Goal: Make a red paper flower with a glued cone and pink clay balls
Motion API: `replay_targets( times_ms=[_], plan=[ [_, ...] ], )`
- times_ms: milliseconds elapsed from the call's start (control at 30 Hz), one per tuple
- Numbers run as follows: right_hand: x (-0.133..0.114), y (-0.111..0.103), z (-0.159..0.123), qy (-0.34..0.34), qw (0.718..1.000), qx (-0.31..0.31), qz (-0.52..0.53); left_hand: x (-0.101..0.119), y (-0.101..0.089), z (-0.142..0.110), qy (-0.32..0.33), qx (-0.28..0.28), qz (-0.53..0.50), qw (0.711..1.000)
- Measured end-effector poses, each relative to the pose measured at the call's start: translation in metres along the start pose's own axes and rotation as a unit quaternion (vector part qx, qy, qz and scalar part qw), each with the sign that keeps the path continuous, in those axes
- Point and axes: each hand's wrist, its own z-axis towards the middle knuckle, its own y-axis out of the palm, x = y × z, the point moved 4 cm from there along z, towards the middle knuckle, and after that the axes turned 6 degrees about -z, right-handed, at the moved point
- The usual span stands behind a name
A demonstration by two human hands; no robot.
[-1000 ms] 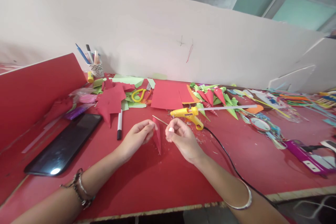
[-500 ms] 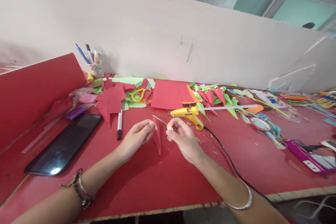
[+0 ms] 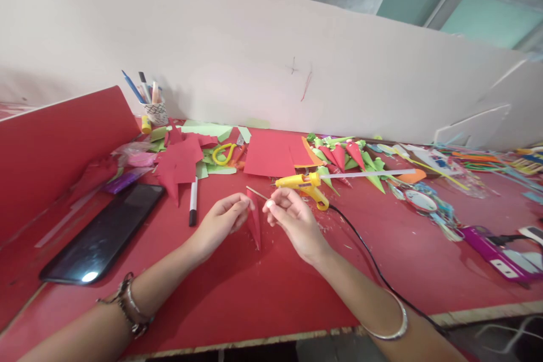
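Centre frame, my right hand (image 3: 298, 228) pinches a round white bead (image 3: 270, 203) beside a thin tan stick (image 3: 257, 193). My left hand (image 3: 219, 222) curls nearly closed at a red paper cone (image 3: 255, 228); I can't tell if it grips.

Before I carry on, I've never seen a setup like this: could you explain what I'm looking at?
There is no machine here: these are a person's bare hands, seen by a camera worn on the head, looking forward and down. On the red table, beyond the hands, lie red paper, a yellow glue gun and a group of small red and green cones. A phone and a marker lie to the left. The right hand pinches a small white ball; a thin stick reaches toward its fingertips. The left hand is beside a red paper cone; whether it grips anything, I can't tell.
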Motion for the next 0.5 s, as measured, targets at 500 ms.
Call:
replay_targets(
  times_ms=[500],
  plan=[
    [0.0009, -0.0003, -0.0006, 0.006, 1.0, -0.001, -0.016, -0.0013, -0.0002, 0.0, 0.0, -0.001, -0.002, 1.0]
  ],
)
